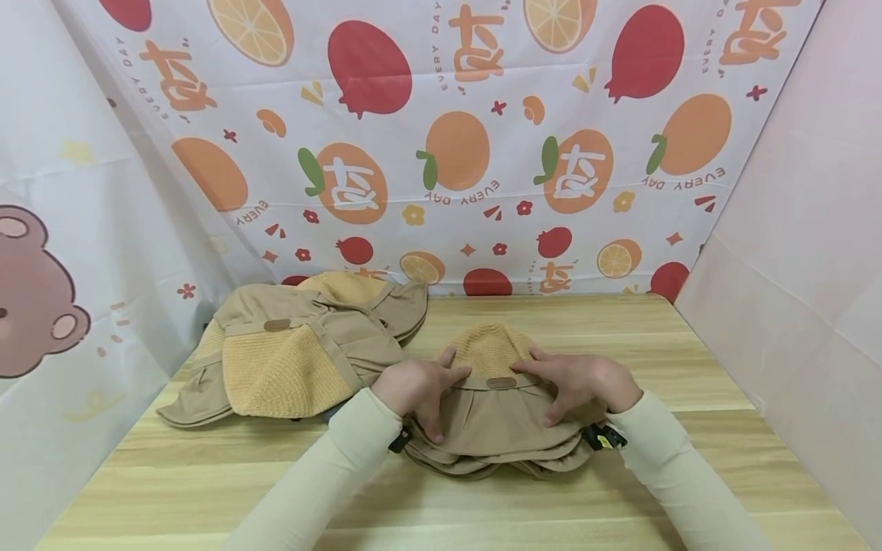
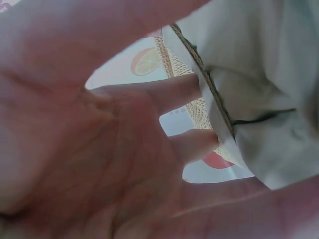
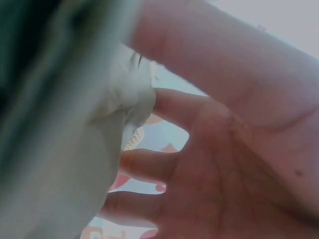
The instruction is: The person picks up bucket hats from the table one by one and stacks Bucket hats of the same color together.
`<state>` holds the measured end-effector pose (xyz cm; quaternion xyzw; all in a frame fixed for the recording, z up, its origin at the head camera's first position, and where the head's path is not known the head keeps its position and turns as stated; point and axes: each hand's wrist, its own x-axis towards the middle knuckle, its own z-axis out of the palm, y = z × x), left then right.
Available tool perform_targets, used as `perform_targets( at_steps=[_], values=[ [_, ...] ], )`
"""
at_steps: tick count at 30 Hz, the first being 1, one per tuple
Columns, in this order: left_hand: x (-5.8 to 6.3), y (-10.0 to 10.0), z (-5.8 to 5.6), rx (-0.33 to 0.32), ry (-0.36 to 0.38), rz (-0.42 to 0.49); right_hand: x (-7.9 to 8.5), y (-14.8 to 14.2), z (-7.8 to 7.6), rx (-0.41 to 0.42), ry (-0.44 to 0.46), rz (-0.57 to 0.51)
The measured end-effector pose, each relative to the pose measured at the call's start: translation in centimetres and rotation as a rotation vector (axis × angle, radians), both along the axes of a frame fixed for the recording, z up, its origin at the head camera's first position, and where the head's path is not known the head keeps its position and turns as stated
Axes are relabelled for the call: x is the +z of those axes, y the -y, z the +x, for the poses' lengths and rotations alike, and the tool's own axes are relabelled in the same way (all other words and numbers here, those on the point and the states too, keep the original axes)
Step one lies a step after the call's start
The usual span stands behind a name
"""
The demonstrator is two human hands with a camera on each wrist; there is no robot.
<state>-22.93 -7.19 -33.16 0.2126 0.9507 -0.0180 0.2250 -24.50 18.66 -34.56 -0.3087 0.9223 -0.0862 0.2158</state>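
Note:
A bucket-style sun hat [image 1: 492,417] with a yellow knitted crown, a khaki cloth brim and a small brown tag stands on the table in front of me. Several brim layers show beneath it, like stacked hats. On its left side my left hand [image 1: 426,386] rests with spread fingers at the crown's band and the thumb low on the brim. Mirroring it, my right hand [image 1: 582,383] touches the right side, fingertips by the band, thumb on the brim. Both wrist views show fairly straight fingers reaching the khaki cloth [image 2: 264,74], their tips partly hidden behind it.
More hats of the same khaki and yellow knit lie in a loose pile [image 1: 289,360] at the back left, close to my left forearm. A fruit-printed cloth [image 1: 455,229] hangs behind the wooden table [image 1: 689,459], with pale cloth walls at both sides.

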Motion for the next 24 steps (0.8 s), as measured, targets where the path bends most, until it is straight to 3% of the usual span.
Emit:
perform_targets(
  at_steps=[15,20,24],
  values=[
    [-0.7,-0.3,0.9,0.03,-0.027,0.063,0.0,0.3,0.0,0.048,-0.068,0.021],
    [-0.7,0.3,0.9,0.027,-0.017,0.138,0.1,0.2,0.1,0.034,-0.047,0.0],
    [-0.2,1.1,1.4,0.028,-0.021,0.258,0.2,0.0,0.4,0.013,-0.025,-0.035]
  ],
)
